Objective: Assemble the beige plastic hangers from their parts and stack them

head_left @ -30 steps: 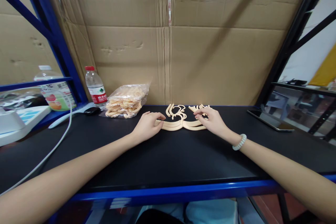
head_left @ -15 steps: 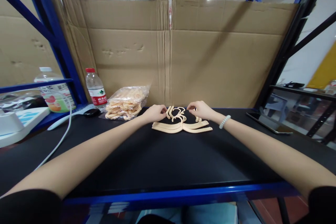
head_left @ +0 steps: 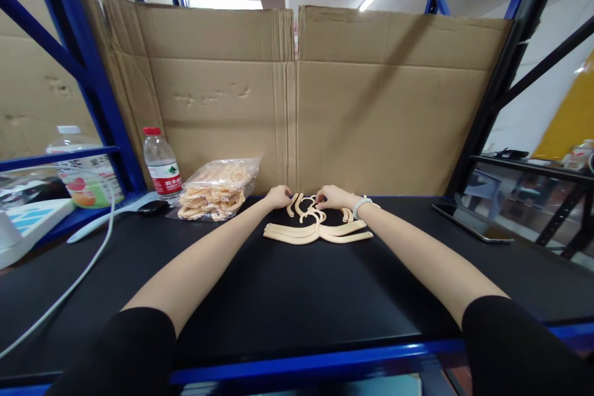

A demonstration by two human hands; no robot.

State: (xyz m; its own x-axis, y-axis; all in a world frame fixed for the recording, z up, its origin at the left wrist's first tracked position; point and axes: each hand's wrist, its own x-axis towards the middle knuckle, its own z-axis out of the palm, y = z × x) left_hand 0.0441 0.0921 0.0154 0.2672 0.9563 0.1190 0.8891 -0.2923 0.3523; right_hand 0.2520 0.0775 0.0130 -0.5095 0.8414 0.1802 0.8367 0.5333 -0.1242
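A stack of cream plastic hangers [head_left: 318, 232] lies flat on the black shelf top [head_left: 288, 291], hooks pointing away from me. Several loose cream hook pieces [head_left: 346, 215] lie just behind it. My left hand [head_left: 278, 196] reaches to the far left of these pieces, its fingers curled onto a curved hook piece [head_left: 291, 204]. My right hand [head_left: 331, 197], with a pale bead bracelet on the wrist, pinches at the hook [head_left: 310, 209] on top of the hanger stack. What exactly each finger pinches is too small to make out.
A clear bag of cream parts [head_left: 216, 189] and a red-capped water bottle [head_left: 159, 163] stand at the back left. A white cable [head_left: 69, 284] crosses the left side. A tablet [head_left: 471, 221] lies at the right. Cardboard [head_left: 297, 99] walls the back; blue posts [head_left: 88, 68] frame the left.
Both hands have left the hanger arms and reached farther back to the hooks and loose pieces. The view has tilted, so my black sleeves now show at the bottom.
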